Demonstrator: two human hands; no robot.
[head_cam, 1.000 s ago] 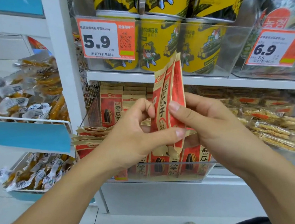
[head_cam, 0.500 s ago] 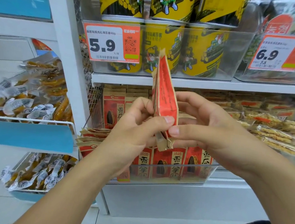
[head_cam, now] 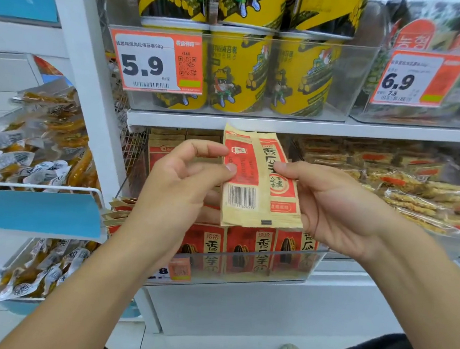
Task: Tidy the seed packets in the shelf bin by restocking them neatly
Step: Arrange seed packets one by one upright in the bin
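- Your left hand point(head_cam: 177, 186) is pinching the left edge of a small stack of seed packets point(head_cam: 259, 179), thumb on its barcode face, the fingers curled behind.
- Your right hand point(head_cam: 331, 208) is gripping the stack's right edge, thumb lying across the front and palm cupping behind.
- The stack is standing upright just above the clear shelf bin point(head_cam: 243, 264), where more red packets point(head_cam: 247, 248) are standing in a row.
- Yellow snack tubs point(head_cam: 237, 72) are sitting on the shelf above, beside a price tag point(head_cam: 156, 62) reading 5.9.
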